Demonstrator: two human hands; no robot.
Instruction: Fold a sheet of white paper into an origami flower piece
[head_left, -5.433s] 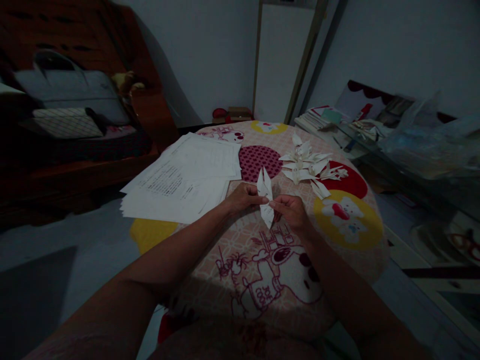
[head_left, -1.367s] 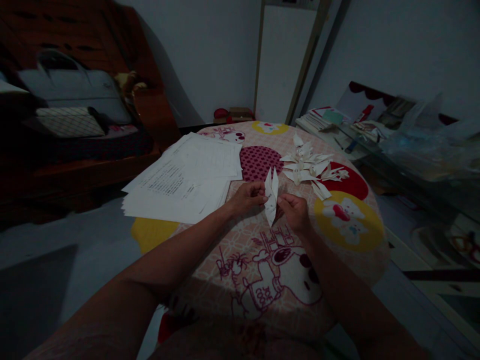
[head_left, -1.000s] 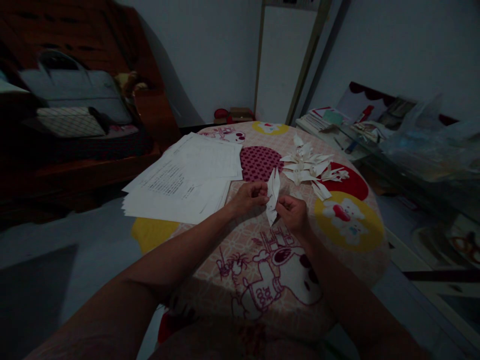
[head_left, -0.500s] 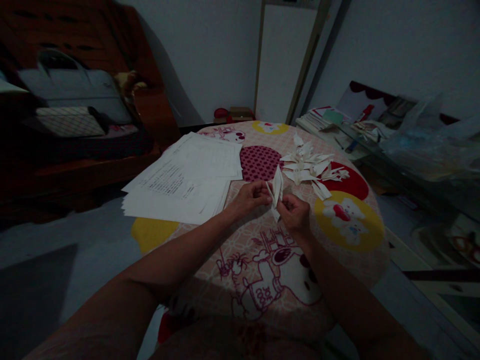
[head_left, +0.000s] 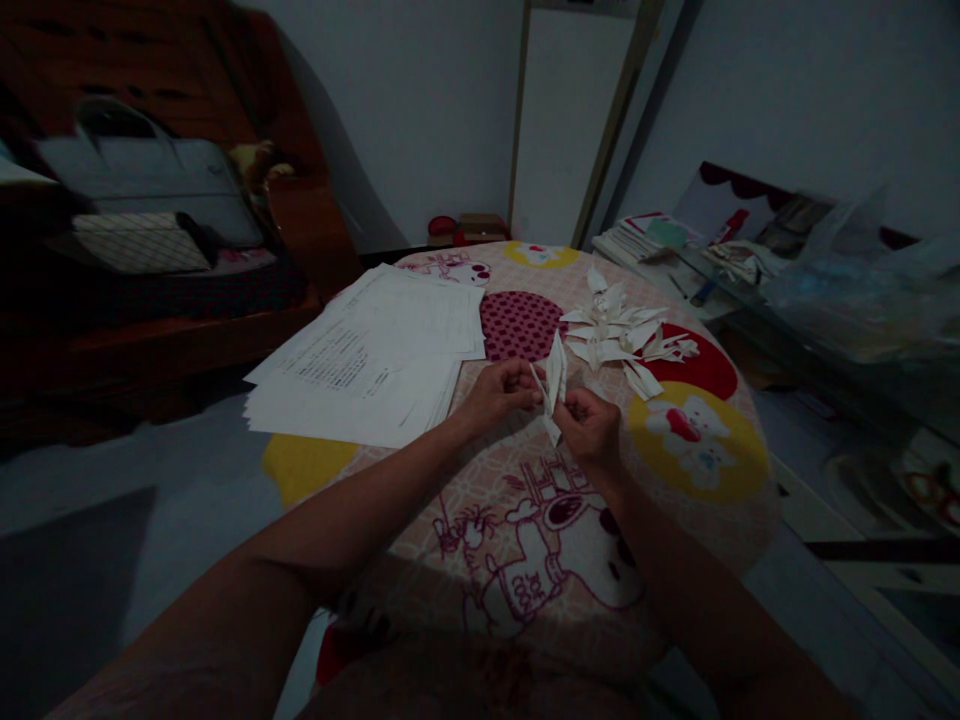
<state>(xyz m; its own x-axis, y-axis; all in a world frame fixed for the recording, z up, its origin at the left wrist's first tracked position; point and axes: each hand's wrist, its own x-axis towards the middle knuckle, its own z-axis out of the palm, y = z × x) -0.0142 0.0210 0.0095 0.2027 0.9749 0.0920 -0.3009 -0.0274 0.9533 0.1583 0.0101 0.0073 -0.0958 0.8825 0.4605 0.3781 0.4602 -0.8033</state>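
A folded white paper piece (head_left: 556,372) stands upright between my two hands, over the patterned tablecloth (head_left: 480,480). My right hand (head_left: 589,424) pinches its lower right side. On the other side, my left hand (head_left: 501,392) has its fingers closed on a thin flap at the paper's left edge. Just beyond, several folded white paper shapes (head_left: 609,322) with pointed petals lie in a cluster. To the left is a stack of printed white sheets (head_left: 375,350), partly beside my left forearm.
A wooden bench (head_left: 311,225) at the left holds a pale bag (head_left: 150,175) and a checked purse (head_left: 142,243). At the right, a glass-topped cabinet carries papers (head_left: 637,238) and a clear plastic bag (head_left: 847,280). A wall stands behind the table.
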